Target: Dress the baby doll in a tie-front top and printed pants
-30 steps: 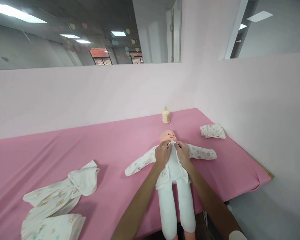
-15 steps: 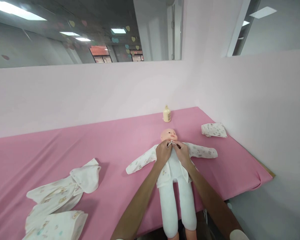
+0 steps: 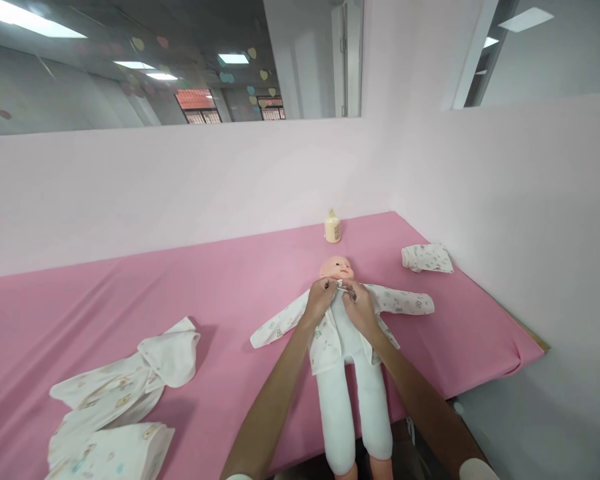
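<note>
A baby doll [image 3: 350,337] with a white cloth body lies on its back, its legs reaching past the table's front edge. It wears a white printed baby jacket [image 3: 325,350], the sleeves spread to both sides and the front hanging apart below the neck. At the collar, my left hand [image 3: 321,299] pinches the jacket's edge. My right hand [image 3: 360,308] is closed beside it, its fingertips on the other collar edge just under the doll's chin. The fingers cover most of the neckline, so the fastening there is hard to make out.
The doll lies on a pink-covered table [image 3: 220,280] against a pale wall. A cream pump bottle [image 3: 333,228] stands behind its head. Folded printed cloth [image 3: 427,258] lies at the right. White baby clothes [image 3: 125,373] and a folded printed cloth [image 3: 113,453] lie at the left.
Both hands stay at the collar. The fingers have shifted slightly, and the left hand has turned a little. The view has moved a touch.
</note>
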Action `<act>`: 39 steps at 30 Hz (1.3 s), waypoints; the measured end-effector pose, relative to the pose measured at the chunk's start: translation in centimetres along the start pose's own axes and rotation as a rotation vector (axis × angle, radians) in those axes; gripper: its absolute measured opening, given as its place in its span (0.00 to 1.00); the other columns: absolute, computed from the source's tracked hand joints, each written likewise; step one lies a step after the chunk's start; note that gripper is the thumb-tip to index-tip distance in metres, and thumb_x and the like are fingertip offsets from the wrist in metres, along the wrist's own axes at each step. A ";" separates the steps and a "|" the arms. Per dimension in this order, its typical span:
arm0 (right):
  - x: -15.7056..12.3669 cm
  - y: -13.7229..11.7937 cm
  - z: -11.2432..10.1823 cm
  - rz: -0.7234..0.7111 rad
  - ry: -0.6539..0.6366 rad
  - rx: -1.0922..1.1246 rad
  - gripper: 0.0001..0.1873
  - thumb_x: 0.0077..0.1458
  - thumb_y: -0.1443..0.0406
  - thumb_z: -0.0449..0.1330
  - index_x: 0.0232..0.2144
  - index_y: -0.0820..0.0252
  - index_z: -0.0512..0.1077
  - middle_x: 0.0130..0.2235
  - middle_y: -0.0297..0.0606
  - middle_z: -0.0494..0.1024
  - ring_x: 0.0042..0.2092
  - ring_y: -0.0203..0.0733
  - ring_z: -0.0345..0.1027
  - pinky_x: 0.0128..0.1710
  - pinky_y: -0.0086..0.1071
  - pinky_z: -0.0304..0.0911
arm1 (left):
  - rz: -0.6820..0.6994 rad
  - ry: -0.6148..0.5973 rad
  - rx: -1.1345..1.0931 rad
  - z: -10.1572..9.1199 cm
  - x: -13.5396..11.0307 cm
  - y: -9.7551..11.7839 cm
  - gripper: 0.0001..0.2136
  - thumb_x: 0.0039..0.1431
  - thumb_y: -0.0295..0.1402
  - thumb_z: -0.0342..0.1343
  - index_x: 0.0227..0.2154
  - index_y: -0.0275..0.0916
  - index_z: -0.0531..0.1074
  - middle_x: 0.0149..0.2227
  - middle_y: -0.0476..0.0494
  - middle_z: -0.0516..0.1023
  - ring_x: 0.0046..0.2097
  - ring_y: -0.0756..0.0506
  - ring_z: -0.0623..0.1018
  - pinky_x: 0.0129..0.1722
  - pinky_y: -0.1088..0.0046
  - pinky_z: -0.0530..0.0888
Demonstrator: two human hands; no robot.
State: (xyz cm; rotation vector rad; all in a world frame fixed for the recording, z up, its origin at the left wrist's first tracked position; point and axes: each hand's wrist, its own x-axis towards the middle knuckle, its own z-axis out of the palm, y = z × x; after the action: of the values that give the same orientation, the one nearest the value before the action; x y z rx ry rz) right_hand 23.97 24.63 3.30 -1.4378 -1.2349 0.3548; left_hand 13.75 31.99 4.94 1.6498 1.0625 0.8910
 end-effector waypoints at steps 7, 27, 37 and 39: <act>-0.1 0.2 0.3 -0.024 0.033 -0.149 0.17 0.53 0.68 0.52 0.41 0.57 0.76 0.45 0.42 0.78 0.49 0.48 0.68 0.54 0.41 0.59 | -0.012 -0.020 -0.061 0.0 -0.3 0.3 0.09 0.51 0.36 0.51 0.25 0.35 0.71 0.25 0.50 0.71 0.29 0.51 0.68 0.30 0.77 0.64; -2.8 0.6 -1.7 -0.098 0.096 -0.375 0.11 0.57 0.69 0.51 0.34 0.60 0.74 0.36 0.42 0.77 0.41 0.47 0.68 0.43 0.40 0.62 | 0.150 0.053 0.556 -0.9 -6.2 1.7 0.07 0.57 0.27 0.46 0.33 0.39 0.69 0.37 0.44 0.75 0.40 0.44 0.73 0.40 0.68 0.67; -4.0 -0.2 -2.6 0.009 0.083 -0.314 0.11 0.59 0.66 0.49 0.37 0.59 0.72 0.39 0.42 0.78 0.41 0.47 0.69 0.42 0.39 0.63 | 0.120 0.219 0.531 -1.0 -7.8 1.0 0.09 0.63 0.29 0.43 0.37 0.38 0.68 0.37 0.41 0.75 0.41 0.42 0.74 0.41 0.64 0.69; -4.1 -0.1 -2.7 0.028 0.058 -0.317 0.12 0.60 0.65 0.49 0.36 0.59 0.72 0.38 0.42 0.78 0.40 0.47 0.70 0.41 0.38 0.62 | 0.102 0.231 0.561 -1.1 -8.1 0.8 0.09 0.64 0.30 0.43 0.33 0.39 0.68 0.34 0.43 0.75 0.38 0.42 0.74 0.39 0.64 0.69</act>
State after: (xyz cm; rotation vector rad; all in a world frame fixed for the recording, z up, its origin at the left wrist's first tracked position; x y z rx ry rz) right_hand 24.37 19.78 2.48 -1.7242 -1.2646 0.1374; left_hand 10.06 24.71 5.35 2.1101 1.4960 0.9162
